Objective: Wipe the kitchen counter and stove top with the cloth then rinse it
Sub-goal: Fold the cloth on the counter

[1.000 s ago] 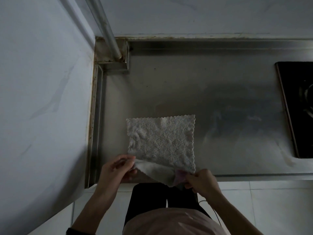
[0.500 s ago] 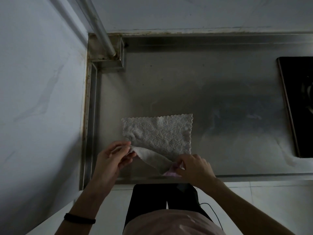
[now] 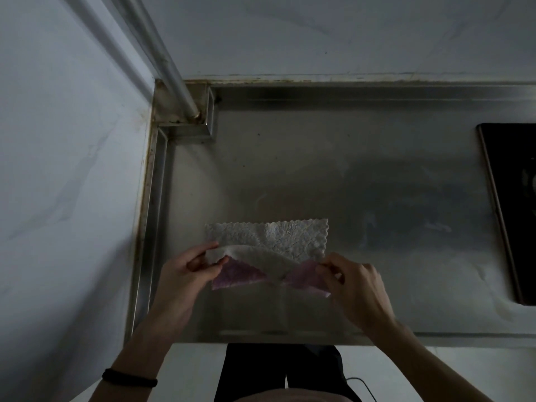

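Note:
A white textured cloth (image 3: 278, 237) with scalloped edges lies on the steel counter (image 3: 362, 184), its near half lifted and folded back so the pink underside shows. My left hand (image 3: 188, 271) pinches the near left corner of the cloth. My right hand (image 3: 351, 281) pinches the near right corner. The sagging white fold hangs between the two hands, a little above the counter. The black stove top (image 3: 513, 216) sits at the right edge, partly cut off by the frame.
A white wall (image 3: 63, 169) closes the left side, with a metal pipe (image 3: 162, 59) running down into a boxed corner bracket (image 3: 185, 126). A raised steel lip runs along the counter's left and back edges. The counter's front edge is just below my hands.
Both hands have carried the cloth's near edge away from me over the far half, exposing the pink underside. The view has shifted so the counter's front edge sits lower.

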`<action>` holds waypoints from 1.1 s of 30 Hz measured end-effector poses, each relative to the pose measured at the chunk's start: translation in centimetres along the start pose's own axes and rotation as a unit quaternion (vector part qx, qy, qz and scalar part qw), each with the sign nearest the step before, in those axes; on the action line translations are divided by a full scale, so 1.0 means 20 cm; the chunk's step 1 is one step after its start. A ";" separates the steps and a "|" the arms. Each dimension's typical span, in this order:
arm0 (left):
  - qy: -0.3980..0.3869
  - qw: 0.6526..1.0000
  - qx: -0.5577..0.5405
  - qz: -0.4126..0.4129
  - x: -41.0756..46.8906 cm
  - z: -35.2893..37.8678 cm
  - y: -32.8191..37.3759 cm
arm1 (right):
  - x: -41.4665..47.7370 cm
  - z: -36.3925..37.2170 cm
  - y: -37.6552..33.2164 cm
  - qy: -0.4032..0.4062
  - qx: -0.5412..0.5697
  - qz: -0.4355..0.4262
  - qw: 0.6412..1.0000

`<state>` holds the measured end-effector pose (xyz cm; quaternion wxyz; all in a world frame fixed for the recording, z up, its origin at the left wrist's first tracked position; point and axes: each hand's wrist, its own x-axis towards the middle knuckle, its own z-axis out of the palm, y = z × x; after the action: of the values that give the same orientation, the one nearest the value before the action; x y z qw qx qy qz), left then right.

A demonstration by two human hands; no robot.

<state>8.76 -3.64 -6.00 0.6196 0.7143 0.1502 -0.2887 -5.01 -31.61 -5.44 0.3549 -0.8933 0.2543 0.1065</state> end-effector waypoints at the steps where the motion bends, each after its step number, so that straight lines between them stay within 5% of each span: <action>1: 0.012 0.999 0.044 0.025 0.01 0.00 0.01 | 0.01 0.00 0.00 0.013 0.001 -0.007 1.000; 7: 0.092 0.946 0.281 0.130 0.05 0.00 0.06 | 0.10 0.00 0.00 0.110 0.039 -0.034 0.993; 12: 0.079 0.950 0.275 0.125 0.11 0.04 0.06 | 0.21 0.01 0.01 0.088 0.151 0.018 0.985; 17: 0.096 0.947 0.276 0.131 0.22 0.06 0.03 | 0.29 0.05 -0.01 0.091 0.137 0.069 0.984; 22: 0.023 0.988 0.153 0.010 0.27 0.06 -0.01 | 0.30 0.05 -0.01 0.019 0.150 0.116 0.982; 26: -0.048 0.966 0.247 0.062 0.21 0.01 -0.09 | 0.21 0.05 0.04 -0.014 0.152 0.076 0.985; 33: 0.012 0.954 0.275 0.120 0.11 0.00 -0.15 | 0.15 0.08 0.07 -0.004 0.153 0.096 0.984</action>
<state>8.85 -3.49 -9.73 0.4271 0.8734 -0.0141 -0.2336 -3.23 -32.49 -8.50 0.4768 -0.7994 0.3505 0.1032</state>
